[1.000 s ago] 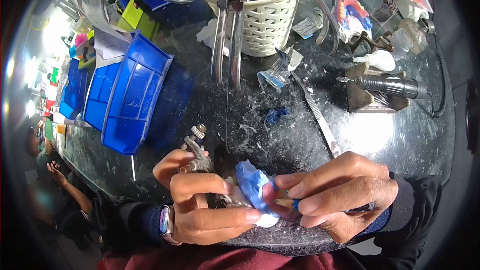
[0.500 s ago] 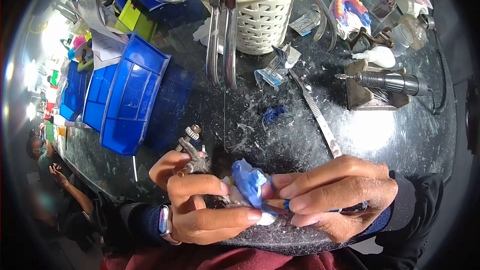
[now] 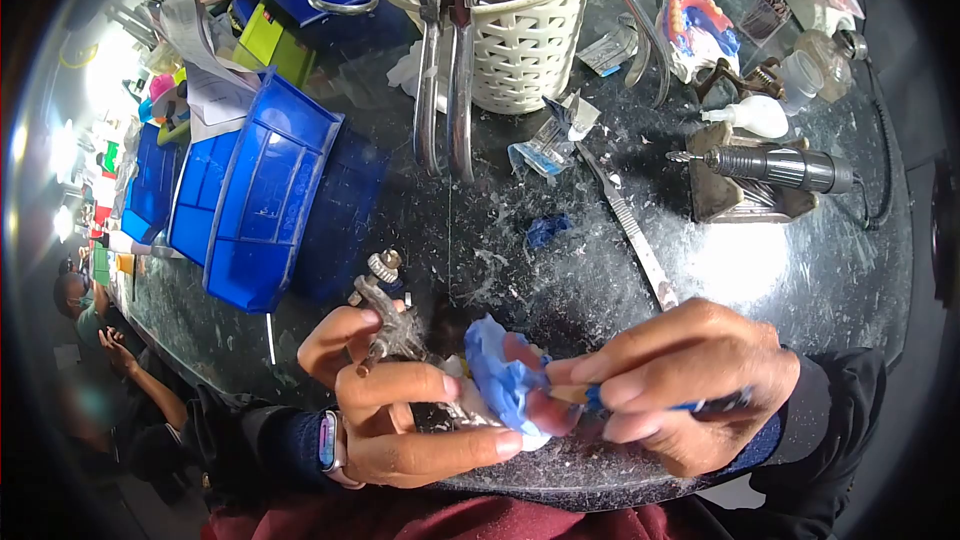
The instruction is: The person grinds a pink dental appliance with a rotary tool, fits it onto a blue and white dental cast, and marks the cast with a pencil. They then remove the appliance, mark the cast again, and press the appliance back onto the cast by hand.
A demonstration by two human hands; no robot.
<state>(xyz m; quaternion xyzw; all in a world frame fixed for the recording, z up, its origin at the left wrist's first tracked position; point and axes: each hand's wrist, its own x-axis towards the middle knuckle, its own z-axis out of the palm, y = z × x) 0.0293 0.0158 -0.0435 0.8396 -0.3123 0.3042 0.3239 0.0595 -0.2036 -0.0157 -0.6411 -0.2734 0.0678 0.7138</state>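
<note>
My left hand (image 3: pixel 405 395) is closed around a metal dental articulator (image 3: pixel 390 332), whose screw end sticks up beyond the fingers. A dental model with blue wax (image 3: pixel 495 360) and some pink on it sits at the fingertips of that hand, above a whitish base. In my right hand (image 3: pixel 690 385), a blue pencil (image 3: pixel 592 397) is pinched between thumb and fingers. Its bare wooden tip points left and is close to or touching the model; the exact contact is blurred. The rest of the pencil is partly hidden by the hand.
Beyond my hands lie a metal spatula (image 3: pixel 635 230) and a blue wax scrap (image 3: pixel 547 230). A white basket of tools (image 3: pixel 525 50) stands behind, with pliers (image 3: pixel 445 80) on its rim. Blue bins (image 3: pixel 265 200) are left; a rotary handpiece (image 3: pixel 780 168) rests right. Another person sits far left.
The blue-waxed model has turned slightly in my left hand, showing more pink. My right hand with the pencil has shifted a little upward, and the pencil tip has moved up along the model.
</note>
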